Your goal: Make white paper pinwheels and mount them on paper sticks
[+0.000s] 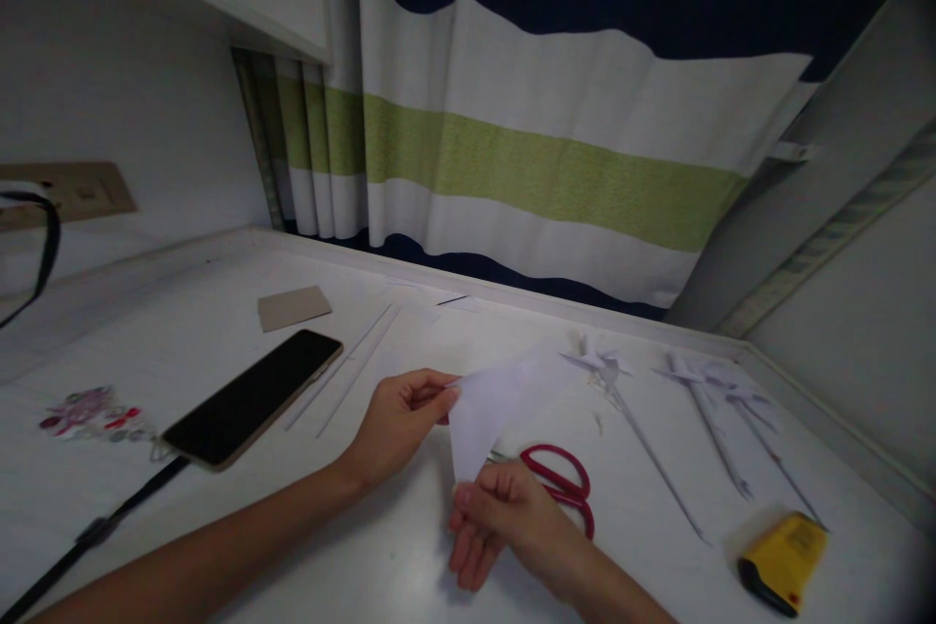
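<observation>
A folded white paper triangle (497,405) is held above the white desk (219,507) between both hands. My left hand (399,419) pinches its upper left corner, fingers closed. My right hand (504,517) pinches the bottom tip between thumb and forefinger, the other fingers hanging loose below. Red-handled scissors (560,483) lie on the desk just behind and right of my right hand.
A black phone (253,398) lies left of the hands, with thin white sticks (351,369) and a brown card (293,307) beyond it. Several paper pinwheels on sticks (694,409) lie to the right, a yellow tool (782,561) at the near right. A striped curtain hangs behind.
</observation>
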